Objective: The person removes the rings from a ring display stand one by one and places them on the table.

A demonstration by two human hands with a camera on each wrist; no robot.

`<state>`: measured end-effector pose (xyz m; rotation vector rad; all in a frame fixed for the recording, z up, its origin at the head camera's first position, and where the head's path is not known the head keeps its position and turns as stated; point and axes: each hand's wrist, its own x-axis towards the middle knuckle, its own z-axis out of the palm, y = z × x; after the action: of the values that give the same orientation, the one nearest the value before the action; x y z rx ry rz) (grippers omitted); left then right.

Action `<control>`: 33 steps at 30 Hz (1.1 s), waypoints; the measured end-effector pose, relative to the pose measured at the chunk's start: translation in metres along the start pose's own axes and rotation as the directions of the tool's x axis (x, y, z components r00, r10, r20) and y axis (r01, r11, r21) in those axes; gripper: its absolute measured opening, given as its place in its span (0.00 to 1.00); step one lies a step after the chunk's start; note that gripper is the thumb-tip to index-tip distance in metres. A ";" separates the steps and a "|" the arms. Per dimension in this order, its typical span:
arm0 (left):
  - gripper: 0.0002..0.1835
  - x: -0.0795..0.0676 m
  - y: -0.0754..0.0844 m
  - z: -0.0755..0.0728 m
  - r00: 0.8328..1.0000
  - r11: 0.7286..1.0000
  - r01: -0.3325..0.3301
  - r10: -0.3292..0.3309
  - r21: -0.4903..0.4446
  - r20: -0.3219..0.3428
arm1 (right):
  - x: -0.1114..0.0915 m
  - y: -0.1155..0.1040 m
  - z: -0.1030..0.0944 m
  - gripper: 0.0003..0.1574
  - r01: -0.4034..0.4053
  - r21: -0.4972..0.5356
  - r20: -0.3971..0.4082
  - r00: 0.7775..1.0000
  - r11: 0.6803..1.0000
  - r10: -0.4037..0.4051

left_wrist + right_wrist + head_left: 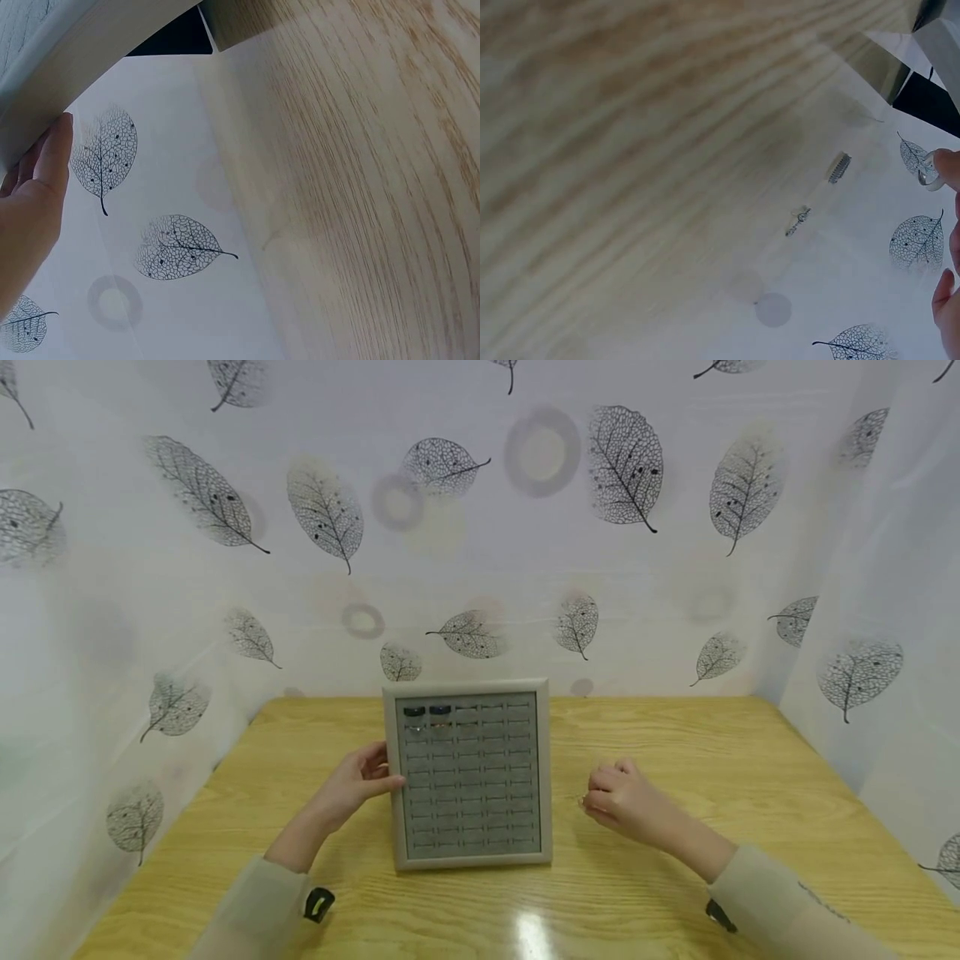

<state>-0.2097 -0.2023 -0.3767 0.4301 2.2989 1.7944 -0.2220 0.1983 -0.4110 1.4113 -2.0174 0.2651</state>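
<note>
A ring display board (472,777) with a pale frame and grey slotted padding stands upright on the table. Several rings sit in its top-left slots, among them two dark rings (440,710) in the top row. My left hand (352,785) grips the board's left edge, thumb on the front and fingers reaching behind. From the left wrist, those fingers lie against the side of the frame (112,45). To the right of the board, apart from it, my right hand (626,802) pinches a silvery ring (930,176) at its fingertips.
The wood-grain table (675,735) reaches back to a white wall covering (480,568) printed with leaves, which also rises at both sides. Behind the board a black support (176,37) shows. Small black devices (318,904) sit by both sleeves.
</note>
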 end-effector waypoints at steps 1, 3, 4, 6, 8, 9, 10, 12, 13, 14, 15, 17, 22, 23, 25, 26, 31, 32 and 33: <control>0.35 0.000 0.000 0.000 1.000 1.000 0.000 0.000 -0.001 0.002 | -0.002 0.000 0.001 0.08 0.003 -0.006 0.017 1.000 1.000 -0.003; 0.35 0.000 0.000 0.000 1.000 1.000 0.001 -0.001 -0.003 0.001 | -0.005 -0.001 0.004 0.08 -0.001 -0.019 0.053 0.999 1.000 0.002; 0.36 -0.001 0.000 0.000 1.000 1.000 0.000 0.000 -0.001 0.002 | -0.006 -0.001 0.004 0.11 -0.004 -0.027 0.073 0.997 1.000 0.005; 0.36 -0.001 0.000 0.001 1.000 1.000 0.001 -0.001 0.001 0.001 | -0.008 -0.001 0.006 0.13 -0.013 -0.043 0.105 0.994 0.999 0.018; 0.36 -0.002 0.000 0.001 1.000 1.000 0.005 -0.005 0.002 -0.001 | -0.009 -0.002 0.007 0.13 -0.023 -0.054 0.133 0.991 0.998 0.030; 0.36 -0.002 0.001 0.001 1.000 1.000 0.008 -0.008 0.004 -0.002 | -0.010 -0.002 0.008 0.12 -0.028 -0.060 0.147 0.988 0.998 0.036; 0.36 -0.002 0.001 0.001 1.000 1.000 0.010 -0.010 0.006 -0.003 | -0.010 -0.001 0.008 0.13 -0.029 -0.065 0.161 0.986 0.997 0.039; 0.36 -0.002 0.001 0.001 1.000 1.000 0.012 -0.012 0.006 -0.005 | -0.012 -0.001 0.010 0.14 -0.030 -0.072 0.183 0.982 0.997 0.042; 0.36 -0.002 0.001 0.001 1.000 1.000 0.012 -0.012 0.008 -0.006 | -0.013 -0.001 0.010 0.15 -0.030 -0.075 0.195 0.980 0.997 0.045; 0.36 -0.002 0.001 0.001 1.000 1.000 0.011 -0.011 0.010 -0.007 | -0.013 -0.001 0.011 0.15 -0.031 -0.075 0.207 0.977 0.997 0.046; 0.36 -0.002 0.001 0.001 1.000 1.000 0.011 -0.011 0.013 -0.008 | -0.014 -0.001 0.011 0.16 -0.034 -0.076 0.218 0.975 0.997 0.050; 0.36 -0.002 0.002 0.001 1.000 1.000 0.012 -0.011 0.017 -0.009 | -0.014 -0.001 0.011 0.16 -0.043 -0.070 0.237 0.970 0.997 0.059; 0.36 -0.001 0.001 0.001 1.000 1.000 0.016 -0.016 0.020 -0.007 | -0.014 -0.002 0.009 0.15 -0.071 -0.062 0.285 0.955 0.996 0.086; 0.36 -0.001 0.001 0.000 1.000 1.000 0.016 -0.016 0.017 -0.005 | -0.014 -0.002 0.009 0.15 -0.074 -0.062 0.293 0.952 0.995 0.089; 0.36 -0.001 0.001 0.000 1.000 1.000 0.014 -0.014 0.016 -0.003 | -0.014 -0.003 0.008 0.14 -0.082 -0.059 0.310 0.946 0.995 0.096; 0.36 -0.001 0.001 0.001 1.000 1.000 0.013 -0.013 0.015 -0.002 | -0.014 -0.003 0.008 0.14 -0.085 -0.054 0.317 0.943 0.995 0.098; 0.36 -0.002 0.002 0.001 1.000 1.000 0.012 -0.012 0.013 0.000 | -0.015 -0.003 0.008 0.12 -0.097 -0.033 0.339 0.935 0.995 0.103; 0.36 -0.002 0.002 0.001 1.000 1.000 0.013 -0.013 0.013 -0.001 | -0.016 -0.003 0.008 0.12 -0.101 -0.031 0.345 0.933 0.994 0.105; 0.36 -0.002 0.002 0.001 1.000 1.000 0.014 -0.014 0.013 -0.002 | -0.016 -0.003 0.008 0.11 -0.104 -0.029 0.349 0.931 0.994 0.108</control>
<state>-0.2075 -0.2016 -0.3746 0.4137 2.3106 1.7748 -0.2190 0.2053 -0.4273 1.4234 -2.3839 0.0488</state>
